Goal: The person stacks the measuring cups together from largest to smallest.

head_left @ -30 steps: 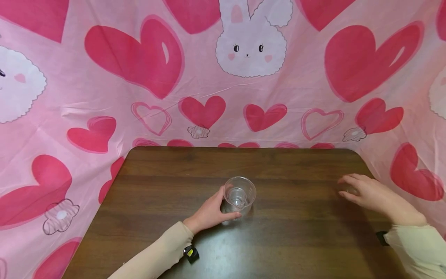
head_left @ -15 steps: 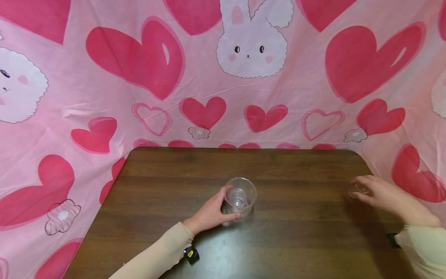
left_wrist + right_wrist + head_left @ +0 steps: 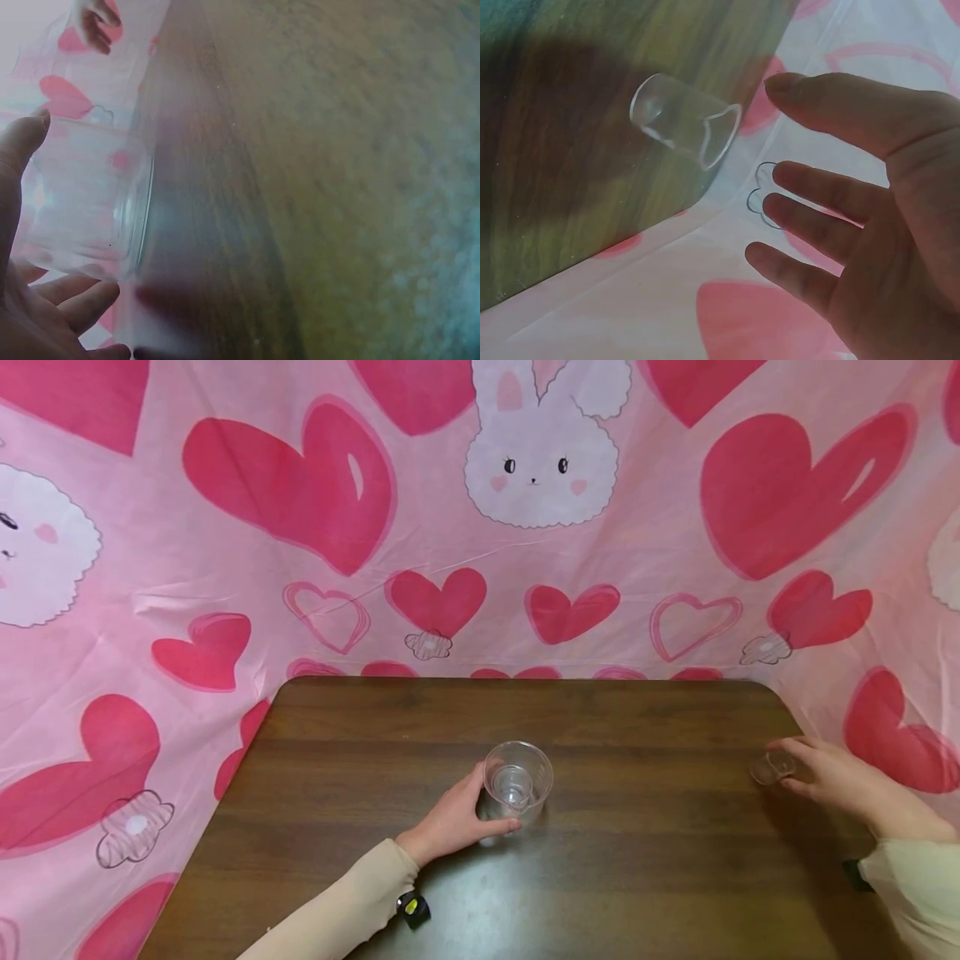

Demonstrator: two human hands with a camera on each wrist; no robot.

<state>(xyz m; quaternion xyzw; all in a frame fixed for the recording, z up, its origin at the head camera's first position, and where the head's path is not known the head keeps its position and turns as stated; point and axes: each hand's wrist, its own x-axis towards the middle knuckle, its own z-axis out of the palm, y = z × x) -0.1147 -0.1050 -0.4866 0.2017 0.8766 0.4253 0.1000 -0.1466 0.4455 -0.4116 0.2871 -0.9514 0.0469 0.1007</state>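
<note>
A clear beaker [image 3: 525, 814] stands upright near the middle of the brown table. My left hand [image 3: 446, 818] holds it from the left, thumb on the near side and fingers round the far side. The left wrist view shows the same beaker [image 3: 82, 195] between thumb and fingers. Inside its rim a smaller round outline shows; whether that is its base or a nested cup I cannot tell. Toward the table's right edge a small clear beaker [image 3: 772, 767] stands upright. Beside it is my right hand [image 3: 840, 781], its spread fingers apart from the small beaker [image 3: 682, 120] in the right wrist view.
The dark wooden table [image 3: 637, 860] has rounded far corners. Pink cloth [image 3: 645, 535] with hearts and rabbits hangs behind it and along both sides. The small beaker stands close to the table's right edge.
My right hand has moved right with the small beaker, let go of it near the table's right edge and drawn slightly away. The left hand and its beaker have stayed in place.
</note>
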